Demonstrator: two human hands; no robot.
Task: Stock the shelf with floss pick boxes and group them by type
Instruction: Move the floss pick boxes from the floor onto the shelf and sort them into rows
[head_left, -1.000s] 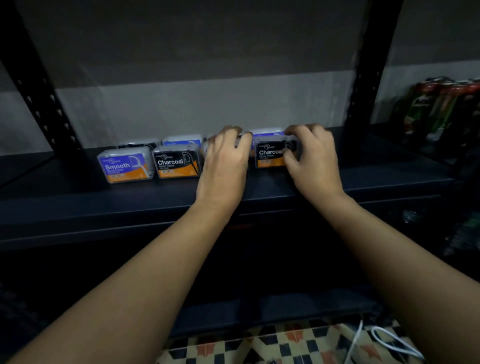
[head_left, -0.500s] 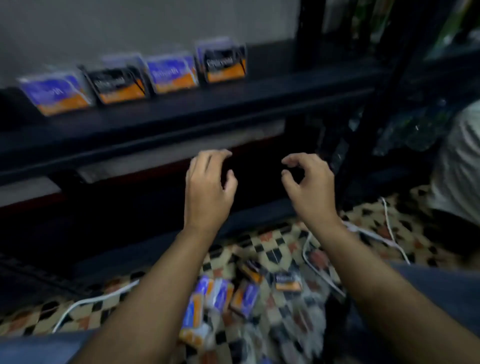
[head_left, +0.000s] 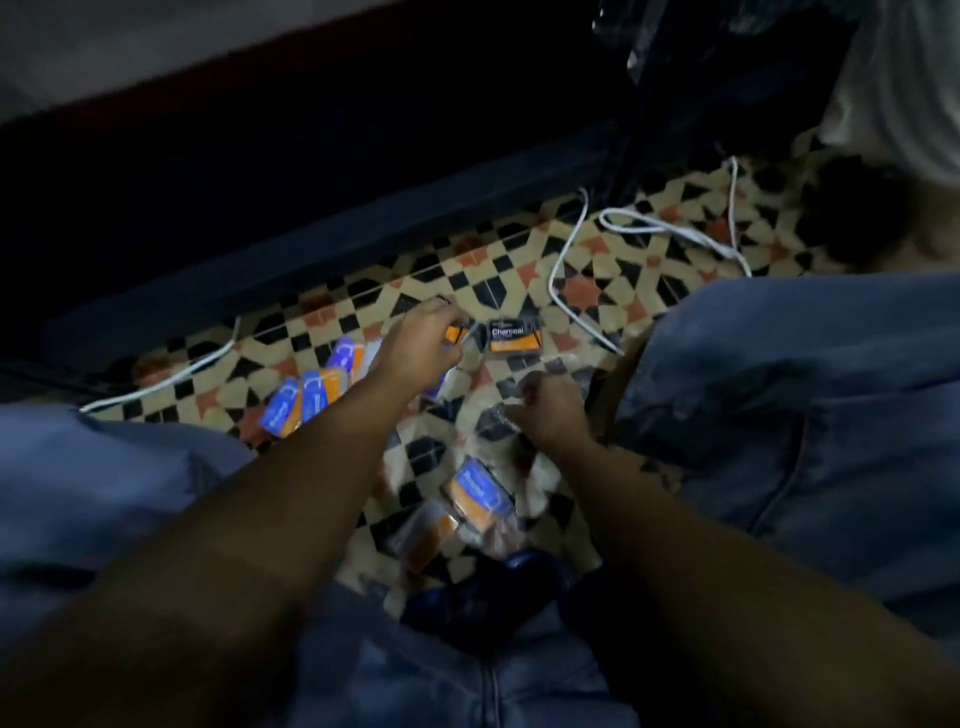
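Hands (head_left: 423, 340) over scattered boxes (head_left: 475, 493) (cable (head_left: 563, 260) nearby)

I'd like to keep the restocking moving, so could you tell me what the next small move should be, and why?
Probably closing the left hand on the box beneath its fingers and lifting it. That hand is already down on a box with an orange edge, beside the black Charcoal box lying free on the tiled floor. The right hand looks curled, but blur hides whether it holds anything.
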